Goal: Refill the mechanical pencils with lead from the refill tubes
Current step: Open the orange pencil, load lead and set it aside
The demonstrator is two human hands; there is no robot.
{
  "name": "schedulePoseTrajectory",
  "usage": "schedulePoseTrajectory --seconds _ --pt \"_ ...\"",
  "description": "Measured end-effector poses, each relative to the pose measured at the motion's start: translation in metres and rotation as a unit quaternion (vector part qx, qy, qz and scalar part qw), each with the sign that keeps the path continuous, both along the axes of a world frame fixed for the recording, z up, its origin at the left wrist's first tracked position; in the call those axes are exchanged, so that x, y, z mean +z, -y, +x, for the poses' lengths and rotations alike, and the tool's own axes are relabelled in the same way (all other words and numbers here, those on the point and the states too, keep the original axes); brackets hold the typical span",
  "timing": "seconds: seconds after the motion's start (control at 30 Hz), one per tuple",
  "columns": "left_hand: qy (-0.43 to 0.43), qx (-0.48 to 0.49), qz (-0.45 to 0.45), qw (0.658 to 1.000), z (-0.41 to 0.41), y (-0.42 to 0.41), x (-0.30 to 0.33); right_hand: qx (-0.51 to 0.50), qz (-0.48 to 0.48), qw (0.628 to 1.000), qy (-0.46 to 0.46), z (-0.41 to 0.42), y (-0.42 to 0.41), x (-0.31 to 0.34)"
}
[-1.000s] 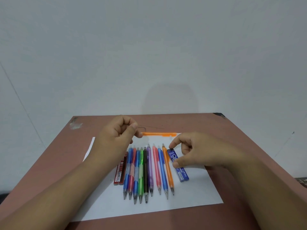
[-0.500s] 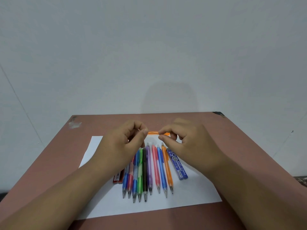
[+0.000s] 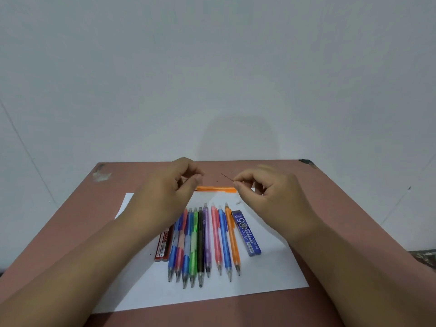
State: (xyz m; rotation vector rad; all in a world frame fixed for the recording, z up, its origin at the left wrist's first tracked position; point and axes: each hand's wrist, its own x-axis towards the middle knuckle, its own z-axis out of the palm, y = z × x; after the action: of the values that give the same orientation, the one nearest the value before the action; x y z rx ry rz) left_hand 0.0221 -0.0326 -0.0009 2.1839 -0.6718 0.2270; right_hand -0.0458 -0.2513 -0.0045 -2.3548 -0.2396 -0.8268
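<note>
My right hand (image 3: 271, 197) pinches a thin dark lead (image 3: 226, 177) between thumb and forefinger, its free end pointing up and left. My left hand (image 3: 165, 197) hovers with curled fingers, thumb against forefinger, over the left end of an orange mechanical pencil (image 3: 215, 189) that lies crosswise at the back of the white paper (image 3: 271, 274). Whether the left hand grips that pencil is hidden. Several coloured mechanical pencils (image 3: 207, 241) lie in a row, tips toward me. To their right sits a blue lead refill tube (image 3: 246, 232), and to their left are dark red refill tubes (image 3: 162, 244).
The paper lies on a brown table (image 3: 342, 220) against a plain white wall. A small white piece (image 3: 238, 200) rests on the paper under my right hand. The table's far left corner has a worn patch (image 3: 101, 175).
My right hand left the blue tube, met my left hand over the orange pencil, then drew away to the right with a lead pinched. The left hand stayed in place.
</note>
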Motion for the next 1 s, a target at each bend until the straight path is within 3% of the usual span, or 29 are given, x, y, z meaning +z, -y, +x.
schedulePoseTrajectory --seconds 0.2,0.53,0.83,1.0 --pt "0.041 0.033 0.11 0.993 0.023 0.012 0.003 0.0 0.084 0.996 -0.005 0.003 -0.001 0.0" --pt "0.082 -0.056 0.316 0.944 0.048 0.045 0.002 -0.035 0.2 0.977 -0.07 -0.001 0.003 0.006" --pt "0.034 -0.026 0.268 0.962 0.052 0.042 -0.005 -0.006 0.277 0.957 -0.08 -0.004 0.0 0.011" --pt "0.06 0.029 0.178 0.982 0.048 0.022 0.0 0.002 0.302 0.952 -0.055 -0.008 -0.004 0.016"
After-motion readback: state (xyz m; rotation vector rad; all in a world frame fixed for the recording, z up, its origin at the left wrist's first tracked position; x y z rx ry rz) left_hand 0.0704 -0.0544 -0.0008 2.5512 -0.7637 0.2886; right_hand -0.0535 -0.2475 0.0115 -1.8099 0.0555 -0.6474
